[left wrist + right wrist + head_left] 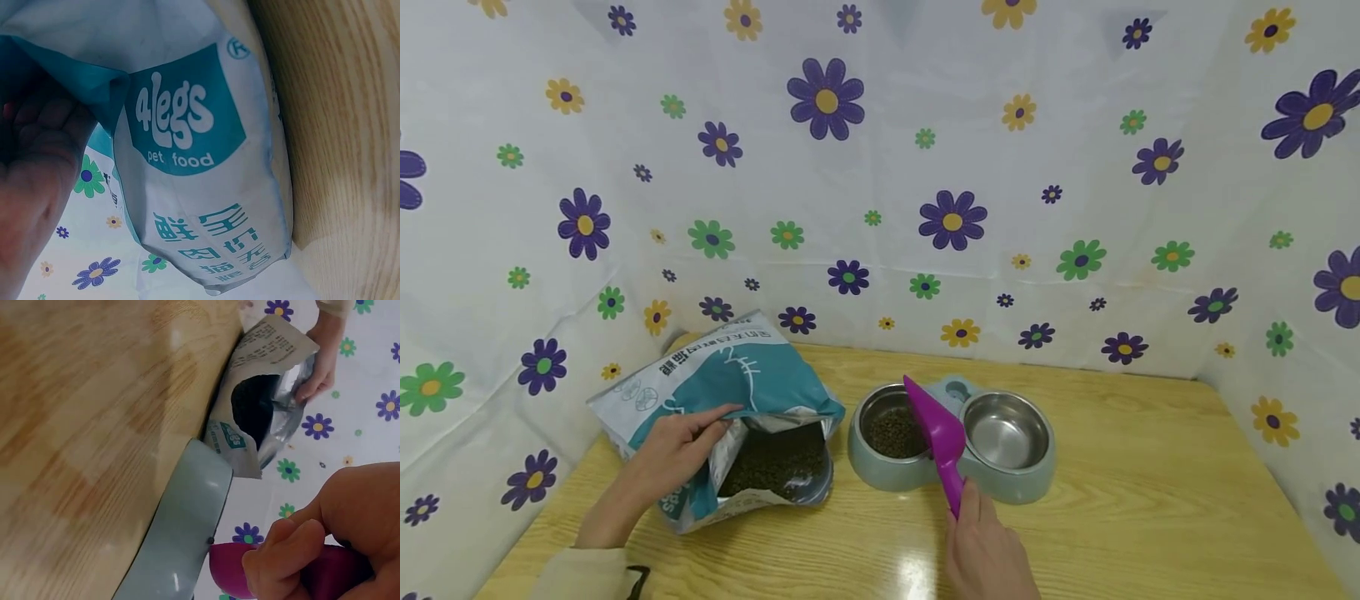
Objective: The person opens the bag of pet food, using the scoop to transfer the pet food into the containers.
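My left hand [673, 454] pinches the upper edge of the open mouth of a teal and white pet food bag [760, 375]. The bag lies on its side, its brown kibble [775, 462] showing through the opening; "4Legs pet food" is printed on it in the left wrist view. My right hand [988, 546] grips the handle of a magenta scoop [943, 429], tilted over the left bowl of a pale blue-green double pet bowl [880, 475]. Kibble [895, 432] covers the bottom of that steel bowl. One dark pellet [210, 540] shows at the bowl's rim in the right wrist view.
The right steel bowl [1006, 429] of the stand shows bare metal. Everything stands on a light wood-grain table [1135, 500]. A white cloth [895, 167] with printed flowers hangs behind the table and along both sides.
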Action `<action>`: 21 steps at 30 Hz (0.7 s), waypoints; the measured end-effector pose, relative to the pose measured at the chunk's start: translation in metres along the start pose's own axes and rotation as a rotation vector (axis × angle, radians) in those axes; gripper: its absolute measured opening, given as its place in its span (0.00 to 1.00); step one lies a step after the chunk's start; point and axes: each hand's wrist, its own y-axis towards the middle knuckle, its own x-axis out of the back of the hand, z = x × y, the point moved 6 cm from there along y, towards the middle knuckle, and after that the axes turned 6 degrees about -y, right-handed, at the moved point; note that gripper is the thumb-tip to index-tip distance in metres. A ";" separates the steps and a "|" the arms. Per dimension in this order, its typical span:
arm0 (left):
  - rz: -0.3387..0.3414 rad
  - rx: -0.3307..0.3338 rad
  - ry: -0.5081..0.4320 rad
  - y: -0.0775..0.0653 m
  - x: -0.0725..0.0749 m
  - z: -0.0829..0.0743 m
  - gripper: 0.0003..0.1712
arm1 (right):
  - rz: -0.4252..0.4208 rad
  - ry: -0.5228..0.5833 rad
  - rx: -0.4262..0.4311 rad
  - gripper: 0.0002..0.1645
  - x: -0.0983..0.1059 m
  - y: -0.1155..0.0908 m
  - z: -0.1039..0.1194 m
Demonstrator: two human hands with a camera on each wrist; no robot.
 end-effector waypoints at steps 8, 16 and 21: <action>0.008 0.011 -0.011 0.000 0.000 0.001 0.19 | -0.120 0.101 0.058 0.22 0.009 0.017 -0.005; 0.009 0.005 -0.006 0.002 -0.001 0.001 0.19 | 0.321 0.491 -0.068 0.04 0.018 0.035 -0.031; -0.005 0.000 -0.002 0.001 -0.001 -0.001 0.19 | 0.458 0.579 0.050 0.07 0.021 0.040 -0.025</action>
